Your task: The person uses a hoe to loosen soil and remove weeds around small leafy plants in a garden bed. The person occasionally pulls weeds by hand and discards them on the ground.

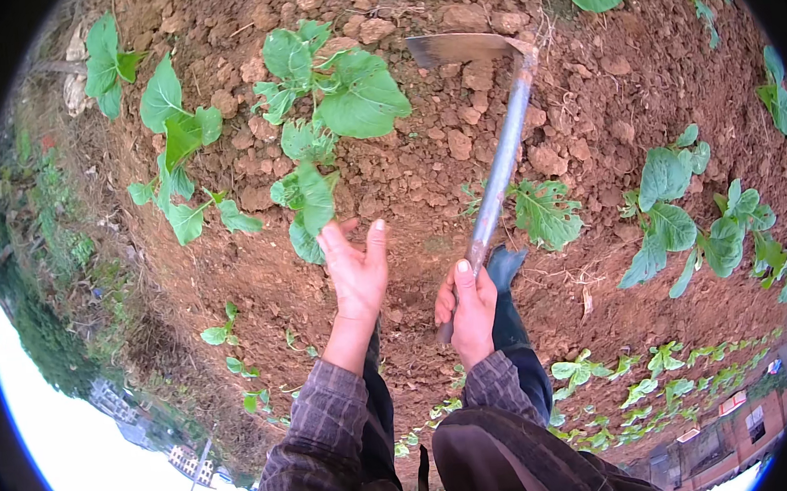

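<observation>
My right hand [471, 304] is wrapped round the lower end of a hoe's handle [506, 151], a worn grey-blue shaft. The hoe's flat metal blade [457, 48] lies on the loose reddish soil at the far end, pointing left. My left hand [356, 264] is open and holds nothing, thumb and fingers apart. Its fingertips are next to a green leaf [313, 196] of a broad-leaved plant; whether they touch it I cannot tell. A low plant with jagged leaves [546, 215] grows just right of the handle.
Several leafy plants [183, 137] stand at the left and more plants [675, 226] at the right. Rows of seedlings [666, 359] run behind my legs. A boot [507, 306] shows beside my right hand. Clods [459, 143] cover the soil; dry weeds [133, 309] border the left.
</observation>
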Motion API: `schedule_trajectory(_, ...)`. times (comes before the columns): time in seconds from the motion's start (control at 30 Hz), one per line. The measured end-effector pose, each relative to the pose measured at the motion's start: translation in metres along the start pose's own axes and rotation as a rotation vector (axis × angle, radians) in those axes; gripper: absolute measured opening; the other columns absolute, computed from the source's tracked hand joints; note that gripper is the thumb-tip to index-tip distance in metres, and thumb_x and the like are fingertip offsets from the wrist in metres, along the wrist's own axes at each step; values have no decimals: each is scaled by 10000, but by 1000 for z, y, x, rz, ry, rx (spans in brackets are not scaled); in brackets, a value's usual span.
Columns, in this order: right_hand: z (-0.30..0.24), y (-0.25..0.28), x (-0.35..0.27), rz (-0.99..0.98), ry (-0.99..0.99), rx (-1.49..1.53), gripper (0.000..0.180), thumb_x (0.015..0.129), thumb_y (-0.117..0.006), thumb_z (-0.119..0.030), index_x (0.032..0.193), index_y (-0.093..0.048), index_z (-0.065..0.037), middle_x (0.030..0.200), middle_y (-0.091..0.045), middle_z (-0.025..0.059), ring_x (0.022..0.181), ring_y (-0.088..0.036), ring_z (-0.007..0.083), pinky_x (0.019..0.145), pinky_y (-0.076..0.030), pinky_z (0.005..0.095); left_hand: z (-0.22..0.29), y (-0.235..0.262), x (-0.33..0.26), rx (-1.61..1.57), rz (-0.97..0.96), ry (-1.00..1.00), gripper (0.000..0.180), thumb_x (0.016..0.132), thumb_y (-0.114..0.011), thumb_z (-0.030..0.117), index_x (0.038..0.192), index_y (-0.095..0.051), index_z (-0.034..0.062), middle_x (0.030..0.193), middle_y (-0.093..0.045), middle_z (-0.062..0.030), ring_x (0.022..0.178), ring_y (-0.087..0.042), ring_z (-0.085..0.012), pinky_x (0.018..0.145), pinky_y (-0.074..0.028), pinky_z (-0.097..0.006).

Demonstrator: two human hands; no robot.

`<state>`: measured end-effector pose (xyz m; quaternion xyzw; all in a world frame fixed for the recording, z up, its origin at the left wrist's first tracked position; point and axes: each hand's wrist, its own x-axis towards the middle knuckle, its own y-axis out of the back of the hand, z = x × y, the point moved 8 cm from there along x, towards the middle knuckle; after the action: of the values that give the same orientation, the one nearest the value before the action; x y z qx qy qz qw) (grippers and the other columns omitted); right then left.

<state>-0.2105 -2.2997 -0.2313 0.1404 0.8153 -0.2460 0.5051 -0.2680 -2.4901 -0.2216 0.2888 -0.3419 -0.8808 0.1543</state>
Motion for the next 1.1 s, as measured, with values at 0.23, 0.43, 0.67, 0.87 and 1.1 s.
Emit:
schedule_trajectory(0.23, -3, 6, 2, -29, -19, 7, 283, 1000, -545, -301, 865, -449, -72, 583, -464, -1, 439, -438, 81, 413, -367, 238, -29, 20, 2, -297, 94, 125, 895, 938, -633, 164, 1546, 19, 79, 1551, -249, -174, 978, -563, -139, 738, -480, -235)
schedule_trajectory(0.43, -4, 13, 4, -33, -29, -53, 304, 1011, -510, -344, 867, -445, -84, 591, -433, 11, 445, -422, 110, 416, -370, 261, -24, 26, -3, -374, 163, 133, 719, 957, -592, 145, 1534, -171, 65, 1441, -425, -131, 925, -555, -89, 669, -442, -196)
schedule_trajectory(0.67, -3, 12, 6, -16, -13, -70, 341, 1010, -496, -390, 855, -448, -90, 590, -415, -1, 441, -408, 108, 413, -376, 268, -79, 68, -8, -642, 542, 154, 116, 909, -522, -1, 993, -582, 52, 949, -575, 6, 868, -529, -79, 798, -428, -236)
schedule_trajectory(0.87, 1, 6, 8, 33, 19, -105, 342, 1006, -504, -386, 845, -429, -93, 590, -400, -3, 445, -402, 105, 417, -374, 272, -123, 47, 52, -949, 357, 475, 385, 961, -569, 85, 1324, -506, -27, 1205, -613, -99, 1075, -580, -157, 969, -456, -292)
schedule_trajectory(1.1, 12, -5, 12, 68, 94, -174, 360, 1001, -506, -406, 834, -418, -100, 577, -373, -6, 452, -386, 109, 427, -367, 275, -72, 58, 52, -289, 361, -41, 267, 829, -711, 75, 1093, -688, 106, 879, -613, -1, 883, -546, -160, 842, -446, -321)
